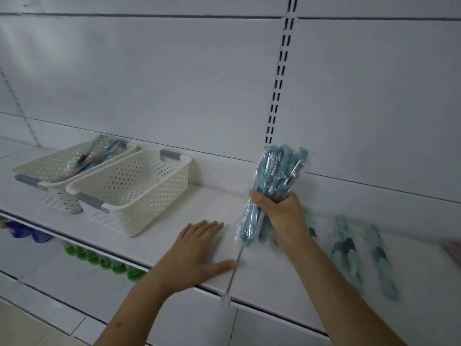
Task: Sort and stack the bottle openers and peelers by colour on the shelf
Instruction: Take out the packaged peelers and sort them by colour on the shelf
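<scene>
My right hand (282, 218) grips a bundle of blue utensils in clear wrappers (277, 176), held upright just above the white shelf (219, 203). My left hand (199, 248) lies flat on the shelf with fingers spread, left of the bundle. To the right, several mint-green utensils (346, 248) lie side by side on the shelf, blurred. A pink item (454, 248) shows at the far right edge. The far cream basket (55, 166) holds mixed pink and blue wrapped utensils (99, 153).
A nearer cream perforated basket (132, 188) with grey handles stands beside the far one and looks empty. Green bottles (99, 260) and blue packets (25, 232) sit on the shelf below. A slotted upright (279, 78) runs up the back panel.
</scene>
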The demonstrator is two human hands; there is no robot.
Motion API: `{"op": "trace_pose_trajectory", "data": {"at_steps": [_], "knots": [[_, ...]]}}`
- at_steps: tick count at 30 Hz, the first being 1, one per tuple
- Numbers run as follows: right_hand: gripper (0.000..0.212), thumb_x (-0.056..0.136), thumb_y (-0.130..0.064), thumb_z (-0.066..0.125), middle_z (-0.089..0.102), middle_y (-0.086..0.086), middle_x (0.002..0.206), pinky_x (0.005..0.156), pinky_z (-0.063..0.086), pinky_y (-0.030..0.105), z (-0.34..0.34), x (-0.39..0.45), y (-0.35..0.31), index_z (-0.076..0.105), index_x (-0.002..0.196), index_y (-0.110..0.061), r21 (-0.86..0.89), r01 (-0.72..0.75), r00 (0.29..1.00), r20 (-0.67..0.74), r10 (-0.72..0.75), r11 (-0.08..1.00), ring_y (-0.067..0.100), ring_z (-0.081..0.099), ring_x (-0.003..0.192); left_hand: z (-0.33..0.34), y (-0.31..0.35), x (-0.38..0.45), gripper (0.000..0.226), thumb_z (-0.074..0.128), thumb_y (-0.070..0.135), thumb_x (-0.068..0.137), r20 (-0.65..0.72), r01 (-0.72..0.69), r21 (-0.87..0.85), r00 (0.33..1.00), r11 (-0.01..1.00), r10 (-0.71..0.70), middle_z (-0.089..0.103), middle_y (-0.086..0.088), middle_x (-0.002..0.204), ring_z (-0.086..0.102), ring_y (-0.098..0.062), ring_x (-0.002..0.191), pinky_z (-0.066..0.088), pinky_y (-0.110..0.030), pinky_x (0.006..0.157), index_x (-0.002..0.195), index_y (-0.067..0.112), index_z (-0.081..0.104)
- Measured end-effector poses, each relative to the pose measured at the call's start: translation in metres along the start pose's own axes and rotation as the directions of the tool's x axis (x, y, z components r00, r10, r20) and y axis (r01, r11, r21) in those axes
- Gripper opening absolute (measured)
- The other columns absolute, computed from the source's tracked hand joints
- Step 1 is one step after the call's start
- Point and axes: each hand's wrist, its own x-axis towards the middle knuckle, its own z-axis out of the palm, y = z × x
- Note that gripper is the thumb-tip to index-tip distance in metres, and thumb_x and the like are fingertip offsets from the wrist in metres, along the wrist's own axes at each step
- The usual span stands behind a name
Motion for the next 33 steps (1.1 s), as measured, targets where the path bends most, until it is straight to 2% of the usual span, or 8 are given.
{"op": "trace_pose_trajectory", "data": {"at_steps": [3,6,15,18,22,27,30,33], "knots": [[0.02,0.074,-0.014,0.082,0.072,0.002,0.078,0.071,0.058,0.032,-0.05,-0.007,-0.03,0.071,0.09,-0.01,-0.011,0.028,0.997,-0.073,-0.029,1.0,0.017,0.068,0.073,0.015,0.02,0.012,0.056,0.042,0.068,0.088,-0.304,-0.118,-0.154,0.95,0.981,0.066,0.054,0.018,0.13,0.051,-0.005,0.12,0.039,-0.025,0.104,0.128,0.032,0.058],[0.017,0.077,-0.013,0.081,0.069,0.002,0.074,0.068,0.056,0.03,-0.104,-0.025,-0.051,0.071,0.09,-0.009,-0.093,0.051,0.98,-0.189,-0.068,0.994,0.015,0.065,0.069,0.032,0.073,0.034,0.03,0.046,0.043,0.093,-0.446,-0.291,-0.198,0.877,0.936,0.178,0.057,0.019,0.111,0.055,-0.006,0.104,0.043,-0.026,0.09,0.112,0.029,0.065],[0.028,0.073,-0.024,0.084,0.074,0.005,0.082,0.071,0.06,0.031,-0.262,-0.099,-0.078,0.072,0.094,-0.011,-0.224,-0.183,0.816,-0.577,0.021,0.957,0.018,0.071,0.075,0.111,0.241,0.081,0.03,0.045,0.041,0.092,-0.217,-0.644,-0.147,0.761,0.75,0.611,0.062,0.014,0.104,0.059,-0.01,0.098,0.048,-0.029,0.081,0.109,0.028,0.066],[0.034,0.073,-0.025,0.084,0.075,0.003,0.089,0.074,0.059,0.031,-0.293,-0.11,-0.082,0.069,0.101,-0.014,-0.217,-0.269,0.81,-0.579,0.098,0.938,0.017,0.073,0.08,0.138,0.262,0.093,0.04,0.043,0.05,0.089,-0.123,-0.629,-0.024,0.773,0.777,0.622,0.064,0.011,0.116,0.061,-0.014,0.109,0.047,-0.031,0.087,0.116,0.03,0.066],[0.022,0.076,-0.026,0.082,0.075,0.003,0.086,0.072,0.059,0.028,-0.311,-0.103,-0.079,0.07,0.09,-0.016,-0.239,-0.372,0.828,-0.523,0.203,0.897,0.018,0.073,0.08,0.164,0.258,0.104,0.058,0.037,0.067,0.087,0.037,-0.499,0.223,0.863,0.837,0.505,0.062,0.005,0.135,0.059,-0.031,0.123,0.044,-0.056,0.102,0.127,0.035,0.064],[0.027,0.07,-0.027,0.085,0.075,0.009,0.089,0.076,0.06,0.035,-0.308,-0.068,-0.062,0.071,0.089,-0.012,-0.264,-0.439,0.838,-0.464,0.286,0.859,0.022,0.073,0.08,0.153,0.231,0.11,0.052,0.036,0.053,0.09,-0.001,-0.413,0.273,0.903,0.869,0.429,0.066,0.007,0.128,0.064,-0.025,0.117,0.047,-0.05,0.099,0.122,0.029,0.069],[0.067,0.06,-0.042,0.085,0.07,0.006,0.107,0.089,0.056,0.041,-0.305,-0.047,-0.048,0.062,0.115,-0.011,-0.529,-0.457,0.872,-0.426,0.242,0.715,0.023,0.068,0.096,0.146,0.223,0.11,0.052,0.036,0.053,0.09,0.006,-0.393,0.255,0.914,0.884,0.405,0.064,0.009,0.132,0.061,-0.023,0.121,0.044,-0.046,0.102,0.125,0.03,0.067],[0.111,0.077,-0.056,0.072,0.029,0.016,0.156,0.114,0.033,0.045,-0.3,-0.044,-0.036,0.008,0.155,-0.01,-0.753,-0.465,0.885,-0.382,0.265,0.466,0.033,0.033,0.141,0.143,0.225,0.107,0.052,0.036,0.054,0.09,0.008,-0.378,0.249,0.921,0.892,0.388,0.062,0.011,0.134,0.059,-0.02,0.124,0.041,-0.042,0.105,0.127,0.031,0.065]]}}
